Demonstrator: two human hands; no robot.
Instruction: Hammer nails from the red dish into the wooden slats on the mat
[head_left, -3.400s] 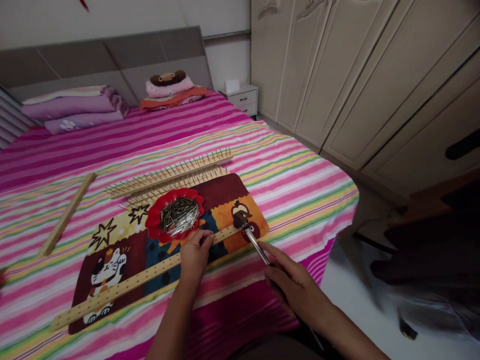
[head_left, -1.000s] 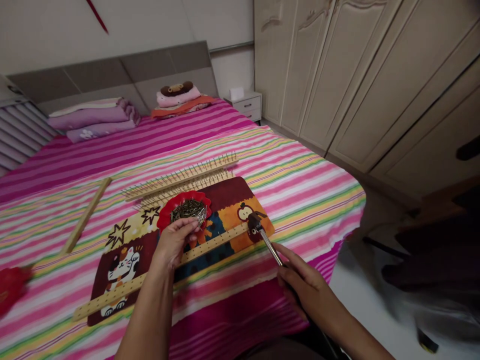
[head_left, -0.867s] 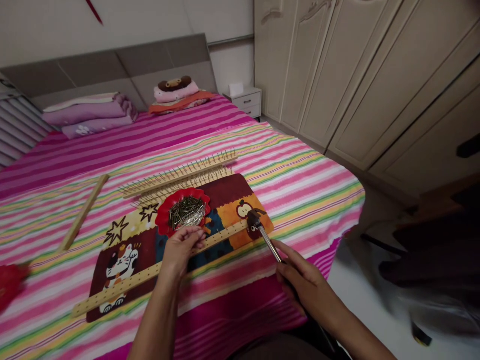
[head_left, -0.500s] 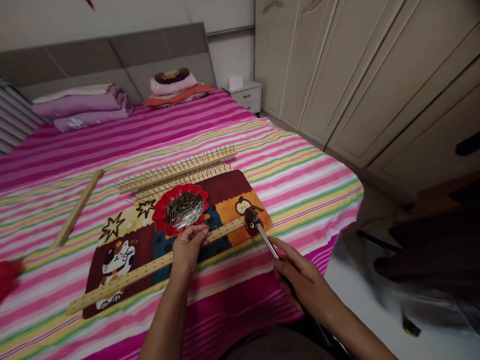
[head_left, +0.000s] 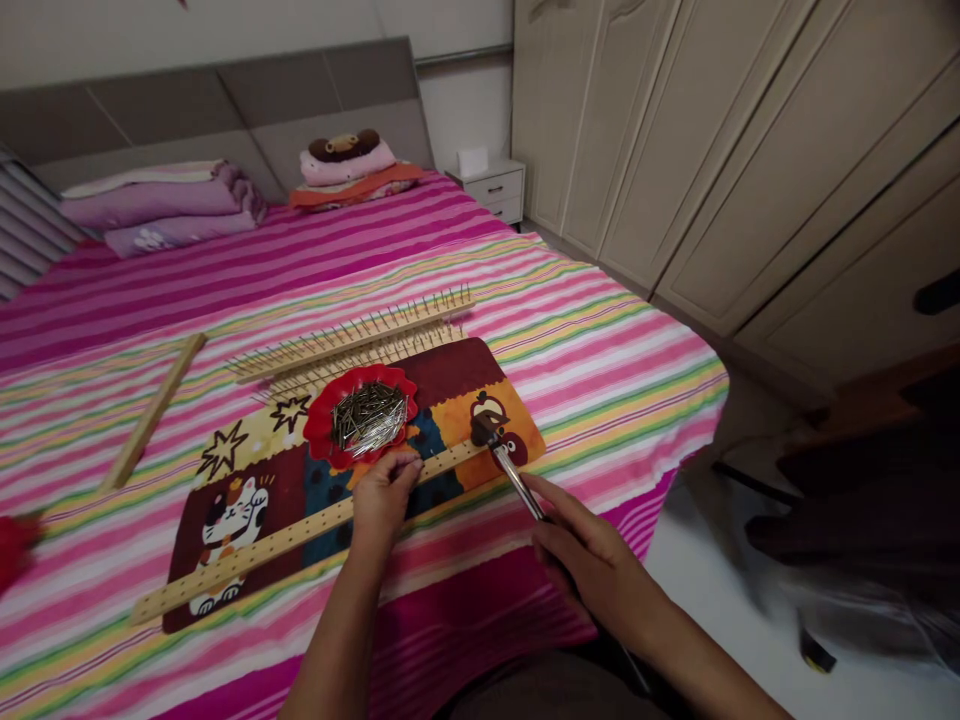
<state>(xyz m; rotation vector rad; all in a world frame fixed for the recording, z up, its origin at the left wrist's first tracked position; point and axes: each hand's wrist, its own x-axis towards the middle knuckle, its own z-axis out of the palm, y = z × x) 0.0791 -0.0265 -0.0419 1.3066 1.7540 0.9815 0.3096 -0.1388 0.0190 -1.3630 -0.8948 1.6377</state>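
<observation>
My right hand (head_left: pixel 589 555) is wrapped round the handle of a hammer (head_left: pixel 517 482). The hammer's dark head is over the right end of a drilled wooden strip (head_left: pixel 300 533), hiding that end. I cannot tell whether it touches the wood. On the strip's middle rests my left hand (head_left: pixel 386 495), its thumb and fingers pinched together; anything between them is too small to make out. Just beyond that hand, a red scalloped dish (head_left: pixel 319 425) is filled with loose nails (head_left: pixel 371 418). Dish and strip lie on a patterned mat (head_left: pixel 442 360) with a cat picture.
Behind the dish lie wooden strips (head_left: pixel 352 343) bristling with upright nails. A plain wooden stick (head_left: pixel 154 415) is to the left on the striped bedspread (head_left: pixel 585 345). Folded bedding (head_left: pixel 161 205) is near the headboard. Wardrobes (head_left: pixel 675 150) line the right side.
The hammer and my right hand have shifted a little left, the head moving over the strip. My left hand has slid slightly right along the wood, still pinched.
</observation>
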